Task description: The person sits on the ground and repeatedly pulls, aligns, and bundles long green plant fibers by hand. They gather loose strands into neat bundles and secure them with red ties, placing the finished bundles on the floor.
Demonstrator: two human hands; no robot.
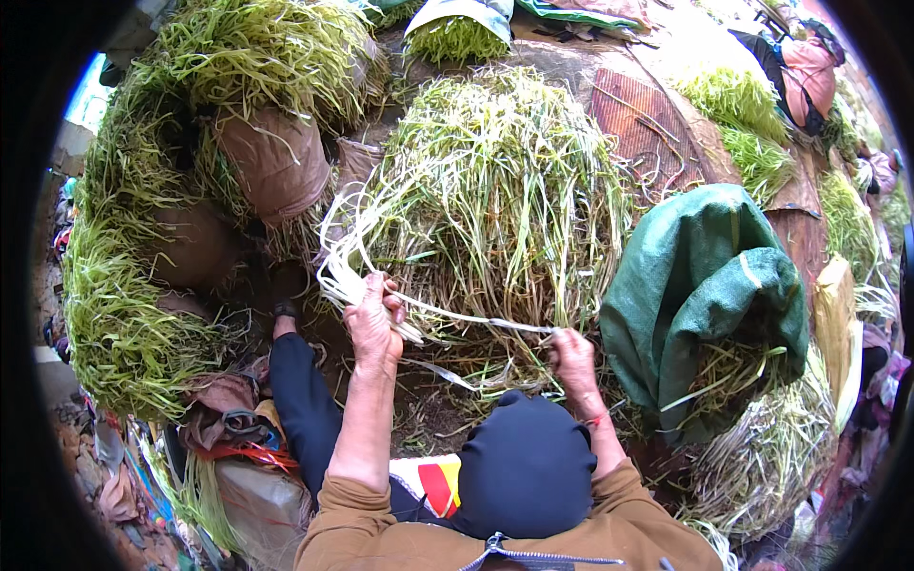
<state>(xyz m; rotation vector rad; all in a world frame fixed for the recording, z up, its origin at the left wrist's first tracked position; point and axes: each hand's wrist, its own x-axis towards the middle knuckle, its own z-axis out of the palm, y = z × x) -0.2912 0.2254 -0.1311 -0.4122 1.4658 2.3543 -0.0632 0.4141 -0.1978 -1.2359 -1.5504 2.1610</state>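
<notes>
My left hand (375,325) grips a bunch of long pale plant stalks (338,275), whose looped ends arch away from me. One whitish stalk (460,315) stretches from that bunch across to my right hand (573,362). Its far end is pinched between my right fingers. Just beyond both hands rises a large heap of green and white leafy stalks (493,178), with brownish stems on its near side. A loose pale strip (446,373) lies below the left hand.
A green woven sack (703,285) partly covers stalks at my right. Leafy yellow-green bundles (264,57) are stacked at left, some wrapped in brown cloth (275,160). A reddish ribbed mat (639,121) lies beyond the heap. Another person (807,71) is at upper right.
</notes>
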